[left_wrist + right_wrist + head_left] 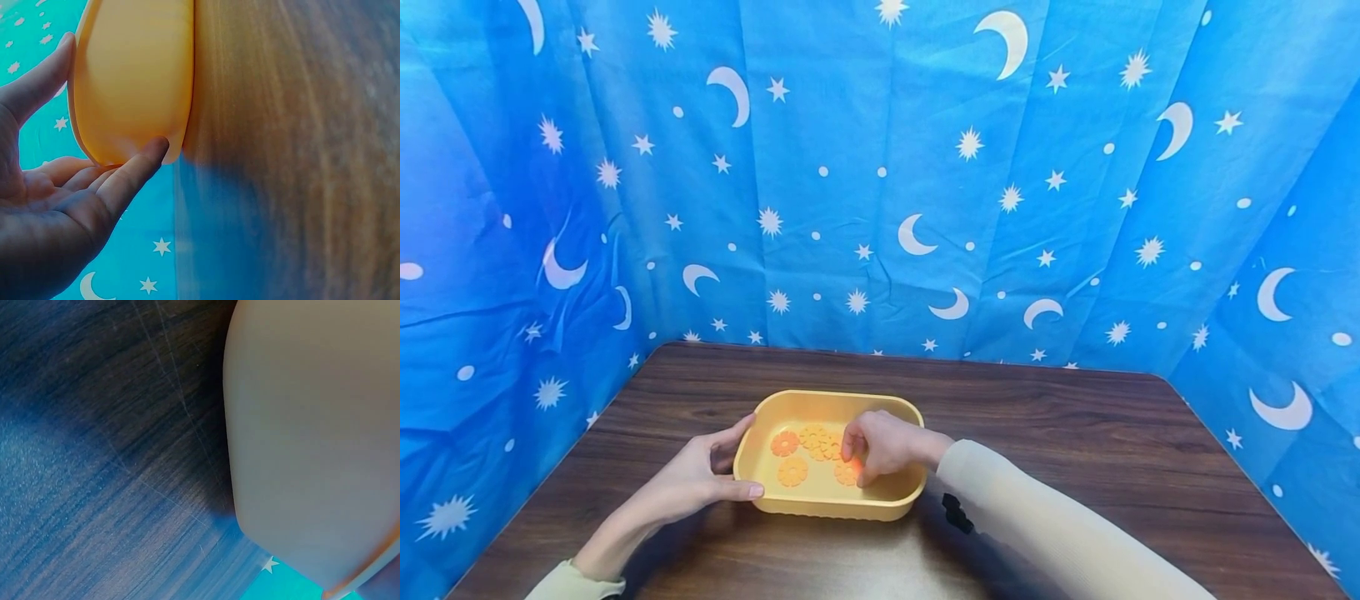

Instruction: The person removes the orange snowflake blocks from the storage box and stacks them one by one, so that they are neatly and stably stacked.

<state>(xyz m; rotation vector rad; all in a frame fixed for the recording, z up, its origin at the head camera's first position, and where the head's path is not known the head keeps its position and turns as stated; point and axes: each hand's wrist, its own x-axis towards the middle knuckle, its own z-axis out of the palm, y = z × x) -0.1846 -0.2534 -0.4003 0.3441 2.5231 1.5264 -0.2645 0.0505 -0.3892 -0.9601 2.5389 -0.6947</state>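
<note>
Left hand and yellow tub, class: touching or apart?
Touching: the head view shows the left hand with its thumb resting on the near left corner of the tub.

Bright blue fabric curtains [850,100] with visible creases hang along 3 sides, printed with white crescent moons [1018,42], stars [969,143] and dots [882,172]. They surround a dark brown wood-grain worktop [1045,433]. Light casts a pale sheen [880,562] on its near part; the left curtain [445,167] looks purplish.

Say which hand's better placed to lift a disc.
Probably the right hand: it is inside the yellow tub at the orange flower-shaped discs; the left hand grips the tub's end.
</note>
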